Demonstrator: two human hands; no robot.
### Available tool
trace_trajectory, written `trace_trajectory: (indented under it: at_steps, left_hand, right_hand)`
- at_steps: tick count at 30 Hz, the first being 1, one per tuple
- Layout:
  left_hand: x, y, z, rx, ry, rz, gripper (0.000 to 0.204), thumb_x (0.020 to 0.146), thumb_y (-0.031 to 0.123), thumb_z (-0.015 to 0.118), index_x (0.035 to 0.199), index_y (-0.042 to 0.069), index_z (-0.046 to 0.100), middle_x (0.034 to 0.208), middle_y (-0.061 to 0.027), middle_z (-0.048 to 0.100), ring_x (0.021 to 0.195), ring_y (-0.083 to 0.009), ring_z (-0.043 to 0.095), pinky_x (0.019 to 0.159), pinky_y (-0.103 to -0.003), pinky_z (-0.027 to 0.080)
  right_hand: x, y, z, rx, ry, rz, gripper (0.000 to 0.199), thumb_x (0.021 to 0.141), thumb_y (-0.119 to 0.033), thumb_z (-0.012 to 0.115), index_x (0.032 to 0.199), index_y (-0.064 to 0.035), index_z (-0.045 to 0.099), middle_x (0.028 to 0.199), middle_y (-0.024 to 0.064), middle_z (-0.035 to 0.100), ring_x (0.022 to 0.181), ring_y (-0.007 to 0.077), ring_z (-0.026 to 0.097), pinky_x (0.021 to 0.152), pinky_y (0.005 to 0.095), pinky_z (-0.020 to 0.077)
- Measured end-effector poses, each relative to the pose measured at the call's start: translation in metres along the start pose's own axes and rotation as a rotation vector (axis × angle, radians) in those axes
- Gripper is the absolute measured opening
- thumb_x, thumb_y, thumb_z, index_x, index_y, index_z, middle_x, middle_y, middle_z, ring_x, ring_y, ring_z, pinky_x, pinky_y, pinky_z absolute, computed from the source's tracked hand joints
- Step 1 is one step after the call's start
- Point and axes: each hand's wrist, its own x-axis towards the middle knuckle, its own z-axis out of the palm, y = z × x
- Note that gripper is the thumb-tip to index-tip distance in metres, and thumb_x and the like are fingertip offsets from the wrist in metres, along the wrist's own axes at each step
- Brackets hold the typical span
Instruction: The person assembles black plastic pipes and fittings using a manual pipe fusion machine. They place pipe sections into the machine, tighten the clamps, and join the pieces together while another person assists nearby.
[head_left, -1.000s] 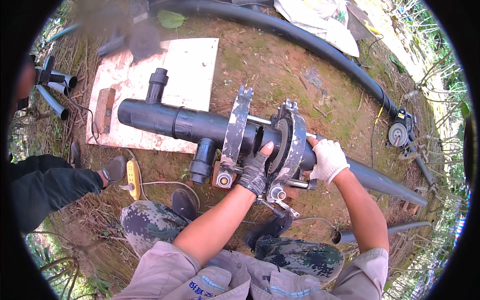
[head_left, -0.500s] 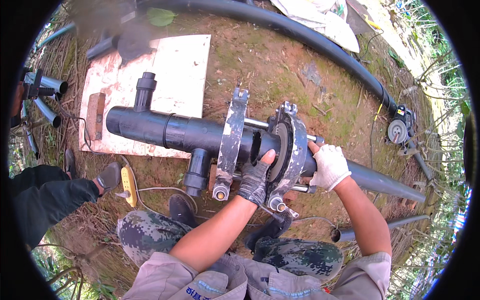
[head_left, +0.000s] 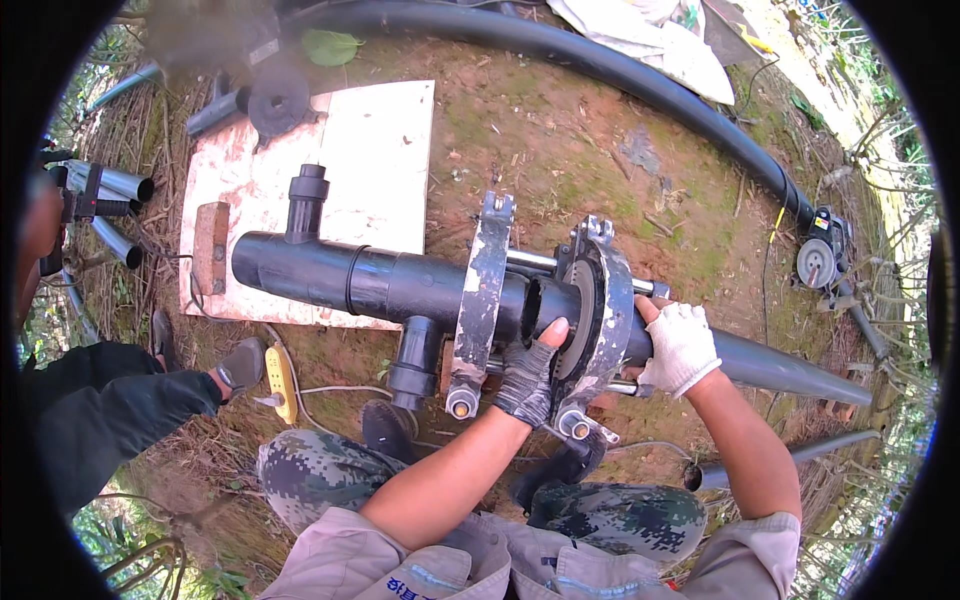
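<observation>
My left hand [head_left: 526, 382], in a dark grey fingerless glove, cups the near side of a black plastic pipe [head_left: 740, 358] between two clamp rings. Its thumb lies up along the pipe and its fingers are hidden underneath. In a white glove, my right hand [head_left: 682, 350] wraps the same pipe just right of the right clamp ring [head_left: 612, 330]. The left clamp ring [head_left: 482, 300], paint-chipped like the other, encircles a black branched pipe fitting [head_left: 400, 280]. A narrow dark gap separates the fitting's end from the pipe's end. Steel guide rods [head_left: 530, 260] join the rings.
Under the fitting's left part lies a pale board [head_left: 375, 140] with a wood block [head_left: 211, 245]. A yellow power strip [head_left: 281, 383] sits near another person's shoe [head_left: 243, 364]. A long black pipe [head_left: 560, 45] curves behind; an angle grinder [head_left: 818, 258] lies right. Cables cross the ground.
The whole scene has shifted slightly right and down in the view. Both hands keep their hold on the pipe. A round black piece at the upper left shows more clearly.
</observation>
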Motion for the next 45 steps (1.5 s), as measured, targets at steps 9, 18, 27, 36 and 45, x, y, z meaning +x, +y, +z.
trace_trajectory:
  at_steps: [9, 18, 27, 36, 45]
  left_hand:
    - [-0.002, 0.000, -0.002, 0.021, 0.012, 0.077, 0.064, 0.088, 0.026, 0.079, 0.139, 0.006, 0.047, 0.119, -0.0144, 0.064, 0.101, -0.0268, 0.069, 0.087, -0.041, 0.062]
    - [-0.004, 0.005, -0.001, 0.024, -0.034, 0.040, 0.060, 0.088, 0.026, 0.078, 0.137, 0.005, 0.050, 0.118, -0.0128, 0.065, 0.101, -0.0247, 0.069, 0.087, -0.040, 0.062]
    - [-0.001, 0.001, -0.004, 0.033, -0.017, 0.063, 0.063, 0.088, 0.026, 0.079, 0.139, 0.004, 0.049, 0.118, -0.0126, 0.065, 0.104, -0.0244, 0.068, 0.090, -0.040, 0.061]
    - [-0.001, -0.001, -0.003, 0.154, 0.001, 0.203, 0.063, 0.089, 0.023, 0.079, 0.142, 0.008, 0.048, 0.119, -0.0100, 0.065, 0.104, -0.0215, 0.067, 0.090, -0.038, 0.060]
    - [0.000, -0.003, -0.008, 0.158, 0.018, 0.148, 0.061, 0.089, 0.022, 0.080, 0.141, 0.010, 0.050, 0.121, -0.0081, 0.065, 0.106, -0.0214, 0.066, 0.092, -0.036, 0.058]
  right_hand:
    - [-0.001, -0.003, -0.004, -0.004, -0.006, 0.009, 0.098, 0.061, -0.043, 0.090, 0.144, -0.0118, 0.049, 0.124, 0.0145, 0.063, 0.112, 0.0323, 0.061, 0.099, 0.0480, 0.0417]
    - [0.001, -0.002, 0.001, -0.012, -0.005, 0.018, 0.098, 0.060, -0.044, 0.089, 0.144, -0.0116, 0.050, 0.125, 0.0151, 0.062, 0.112, 0.0330, 0.061, 0.098, 0.0462, 0.0412]
    - [0.000, 0.002, 0.005, 0.017, 0.055, -0.013, 0.097, 0.059, -0.041, 0.090, 0.142, -0.0114, 0.051, 0.126, 0.0151, 0.062, 0.113, 0.0335, 0.060, 0.099, 0.0480, 0.0412]
    - [0.003, 0.002, 0.005, 0.030, 0.022, -0.008, 0.098, 0.058, -0.041, 0.091, 0.142, -0.0113, 0.050, 0.126, 0.0156, 0.063, 0.113, 0.0341, 0.061, 0.099, 0.0477, 0.0417]
    - [-0.003, 0.002, 0.004, 0.056, 0.062, -0.021, 0.099, 0.058, -0.042, 0.091, 0.143, -0.0112, 0.049, 0.127, 0.0159, 0.062, 0.114, 0.0346, 0.060, 0.099, 0.0484, 0.0418]
